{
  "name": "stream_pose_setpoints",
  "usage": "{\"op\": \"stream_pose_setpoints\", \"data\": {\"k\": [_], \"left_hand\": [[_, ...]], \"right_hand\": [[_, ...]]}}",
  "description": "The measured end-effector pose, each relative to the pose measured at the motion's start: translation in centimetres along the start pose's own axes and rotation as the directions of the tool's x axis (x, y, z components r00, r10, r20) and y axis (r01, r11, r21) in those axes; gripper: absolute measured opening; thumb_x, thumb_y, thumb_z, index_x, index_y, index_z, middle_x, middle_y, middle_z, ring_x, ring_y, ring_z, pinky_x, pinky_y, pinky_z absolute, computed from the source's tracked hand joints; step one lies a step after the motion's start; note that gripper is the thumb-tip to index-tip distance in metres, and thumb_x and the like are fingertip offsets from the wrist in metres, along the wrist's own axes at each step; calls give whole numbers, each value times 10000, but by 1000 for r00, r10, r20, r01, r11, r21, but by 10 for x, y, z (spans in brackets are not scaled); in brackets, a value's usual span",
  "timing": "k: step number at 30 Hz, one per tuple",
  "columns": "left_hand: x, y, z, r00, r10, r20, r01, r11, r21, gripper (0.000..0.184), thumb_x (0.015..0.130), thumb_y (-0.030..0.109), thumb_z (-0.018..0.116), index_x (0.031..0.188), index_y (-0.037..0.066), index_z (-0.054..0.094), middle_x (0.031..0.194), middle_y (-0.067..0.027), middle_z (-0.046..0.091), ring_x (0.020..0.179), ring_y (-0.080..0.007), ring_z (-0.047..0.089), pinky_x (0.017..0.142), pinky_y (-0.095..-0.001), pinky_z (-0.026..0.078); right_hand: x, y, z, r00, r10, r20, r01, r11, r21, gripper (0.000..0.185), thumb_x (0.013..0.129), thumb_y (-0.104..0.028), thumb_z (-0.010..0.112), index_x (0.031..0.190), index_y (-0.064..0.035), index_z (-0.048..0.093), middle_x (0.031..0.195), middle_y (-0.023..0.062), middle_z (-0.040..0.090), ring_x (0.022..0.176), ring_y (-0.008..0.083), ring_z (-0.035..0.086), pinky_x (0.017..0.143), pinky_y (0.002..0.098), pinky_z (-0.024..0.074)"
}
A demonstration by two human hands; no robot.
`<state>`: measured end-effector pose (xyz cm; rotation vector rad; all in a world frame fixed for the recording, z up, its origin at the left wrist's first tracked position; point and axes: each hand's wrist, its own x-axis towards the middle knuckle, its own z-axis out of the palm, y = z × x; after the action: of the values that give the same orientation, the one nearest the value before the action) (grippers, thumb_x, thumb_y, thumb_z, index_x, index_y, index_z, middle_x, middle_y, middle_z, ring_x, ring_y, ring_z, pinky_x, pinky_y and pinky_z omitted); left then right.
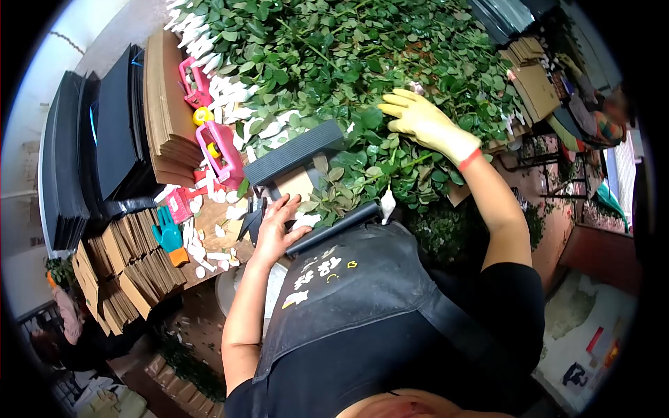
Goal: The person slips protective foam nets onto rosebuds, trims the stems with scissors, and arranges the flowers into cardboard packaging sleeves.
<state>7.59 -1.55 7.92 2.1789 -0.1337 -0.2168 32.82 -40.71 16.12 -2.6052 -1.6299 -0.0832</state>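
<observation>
My left hand point(277, 226), bare, rests at the left end of a black ribbed holder point(296, 153) with a cardboard sheet in it. Its fingers are slightly bent and apart from the thumb, beside a white-wrapped flower head point(305, 220) and leafy stems. My right hand point(421, 124), in a yellow rubber glove, reaches over the heap of green leafy stems point(313, 52) with its fingers stretched out. Just past its knuckles shows a pale pinkish bud point(417, 88). Another white-wrapped flower head point(387, 203) hangs at the holder's near edge, against my apron point(348, 279).
Left of the heap stand pink tape dispensers point(221, 155), brown cardboard sheets point(167, 104) and black sheets point(122, 125). A teal glove point(166, 230) lies near folded cardboard point(129, 261). Other people work at the far right point(603, 122) and lower left point(66, 317).
</observation>
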Motion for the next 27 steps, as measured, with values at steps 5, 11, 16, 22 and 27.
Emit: {"op": "stream_pose_setpoints", "data": {"k": [5, 11, 16, 22, 27], "left_hand": [[1, 11, -5, 1000, 10, 16, -10, 1000, 9, 704, 808, 294, 901, 1422, 57, 653, 1490, -144, 629, 1470, -378, 486, 1195, -495, 389], [5, 8, -8, 994, 88, 67, -98, 982, 164, 708, 828, 329, 893, 1422, 37, 641, 1492, -113, 635, 1464, -376, 487, 1184, -472, 423], [10, 16, -19, 986, 111, 125, -138, 963, 233, 640, 897, 383, 819, 1426, 68, 645, 1507, -82, 626, 1420, -414, 497, 1162, -515, 403], [7, -17, 19, 986, 61, -155, -81, 989, -126, 669, 871, 52, 792, 1494, 95, 551, 1378, -184, 652, 1099, -310, 677, 998, -398, 542], [8, -11, 17, 956, 30, -293, -49, 997, -57, 767, 804, 168, 906, 1491, 103, 572, 1358, -150, 698, 1168, -281, 693, 1013, -393, 552]], "right_hand": [[-31, -8, -60, 982, 179, -57, -185, 974, -129, 248, 768, 37, 743, 960, -116, 778, 1301, 72, 736, 1362, 253, 608, 1251, 448, 397], [-104, 55, -74, 797, 507, -328, -575, 803, -157, 389, 739, 173, 668, 1036, -68, 735, 1051, 118, 778, 1047, 289, 734, 1157, 455, 499], [-21, -14, -110, 883, 339, -324, -220, 909, 354, 462, 715, 204, 579, 1048, -83, 720, 1020, 118, 775, 994, 302, 763, 860, 387, 632], [41, -90, -39, 981, 103, 162, -163, 893, 419, 345, 736, 30, 759, 1064, -72, 793, 1046, 122, 787, 944, 320, 757, 810, 405, 602], [26, -94, 34, 915, 140, 377, -278, 898, 341, 268, 814, -172, 773, 1077, -125, 770, 997, 103, 764, 964, 353, 726, 891, 463, 552]]}}
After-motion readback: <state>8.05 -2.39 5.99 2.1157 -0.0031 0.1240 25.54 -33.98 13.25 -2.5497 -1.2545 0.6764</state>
